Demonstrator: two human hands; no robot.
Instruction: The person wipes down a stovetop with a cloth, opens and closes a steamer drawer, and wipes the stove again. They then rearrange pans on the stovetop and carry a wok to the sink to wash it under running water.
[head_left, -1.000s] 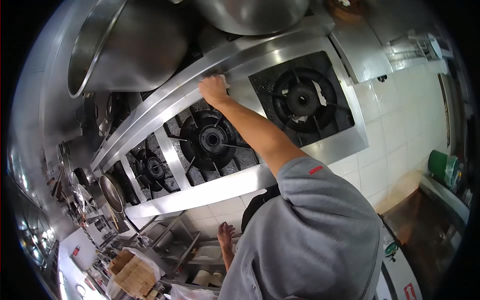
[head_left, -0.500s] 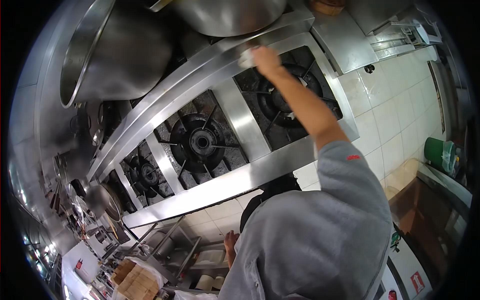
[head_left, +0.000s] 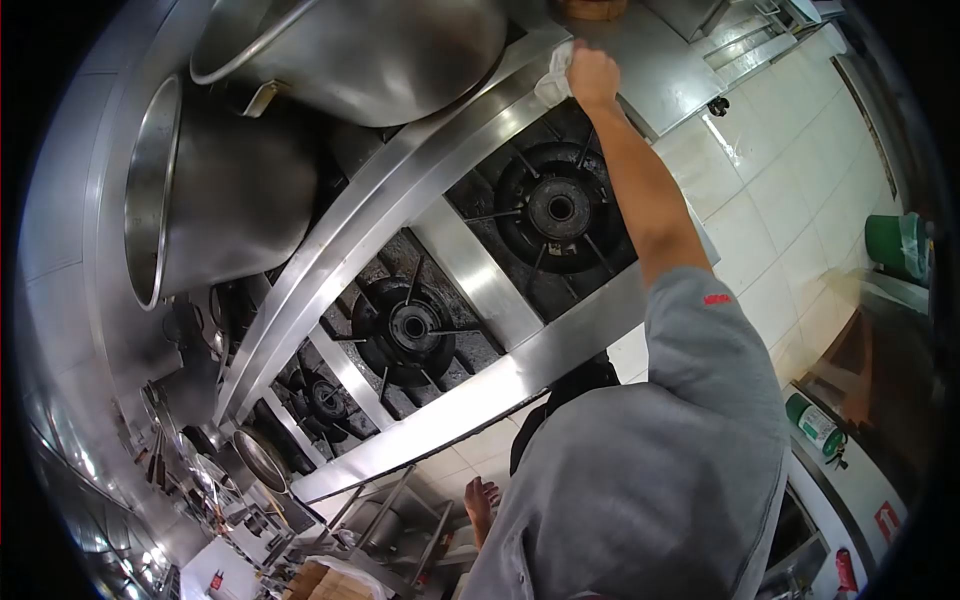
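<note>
As cloth (head_left: 554, 80) bunches, right hand (head_left: 595, 76) (curled), gripping it

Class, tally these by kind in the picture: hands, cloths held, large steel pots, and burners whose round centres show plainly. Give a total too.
Hands (right hand, left hand): 2
White cloth, held: 1
Large steel pots: 2
Burners: 3
Total: 8

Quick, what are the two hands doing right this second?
Left hand: open, fingers loosely curled, nothing visible in it.
Right hand: closed, holding a white cloth at the stove's metal edge.
</note>
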